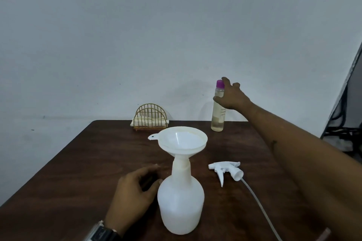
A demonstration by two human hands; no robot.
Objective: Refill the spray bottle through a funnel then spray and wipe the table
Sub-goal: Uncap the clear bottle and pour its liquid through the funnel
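White spray bottle (181, 205) upright near the middle of the counter (78, 182), toward its near edge, cap off; through the milky wall, any fill level impossible to make out. White funnel (182, 139) seated in its neck at 12 o'clock, bowl open upward, small hanging tab out toward 10 o'clock, stem hidden inside the neck. At 9 o'clock of the bottle, left grip (133, 193) low over the counter, fingers loosely curled and apart, clamped on nothing, thumb tip just beside the bottle's shoulder; contact there hard to judge. Dark wristwatch (103, 234) below it, cut off by the lower edge. At 2 o'clock, white trigger head (227, 171) on its side, apart from the bottle, its thin dip tube (260, 205) trailing toward 5 o'clock and out of view at the bottom. Farther off at 1 o'clock, by the far edge of the counter, tall clear bottle (217, 119) with a purple cap, upright, pale yellowish liquid filling most of it. Right grip (233, 97) at its upper part, thumb across the front, fingers spread beside the cap; clamped or merely touching, cannot tell. At 11 o'clock, gold wire napkin holder (150, 116) with folded white napkins (148, 123) inside. Behind everything, plain grey wall (137, 35).
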